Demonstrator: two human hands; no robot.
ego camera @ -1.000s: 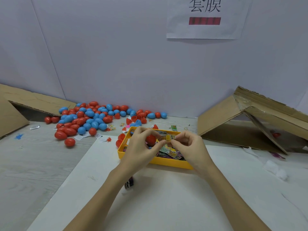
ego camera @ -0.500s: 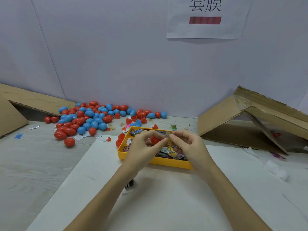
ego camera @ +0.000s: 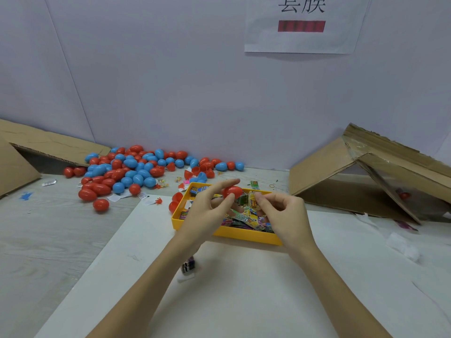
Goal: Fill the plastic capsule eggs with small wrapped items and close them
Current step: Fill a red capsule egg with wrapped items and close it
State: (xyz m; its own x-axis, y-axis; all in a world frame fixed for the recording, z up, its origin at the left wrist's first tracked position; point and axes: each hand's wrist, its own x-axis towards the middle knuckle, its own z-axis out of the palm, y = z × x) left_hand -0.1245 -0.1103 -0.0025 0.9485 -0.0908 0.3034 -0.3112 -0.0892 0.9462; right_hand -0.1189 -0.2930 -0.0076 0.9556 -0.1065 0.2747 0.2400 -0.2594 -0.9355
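We see a red plastic capsule egg half [ego camera: 232, 191] pinched between thumb and fingers of the left hand [ego camera: 207, 211], above the yellow plastic tray [ego camera: 246, 234] of small wrapped items. Just beside it, the right hand [ego camera: 284, 215] pinches a small yellow wrapped packet [ego camera: 252, 202]. A pile of red and blue plastic eggs [ego camera: 131, 170] lies behind, at the wall.
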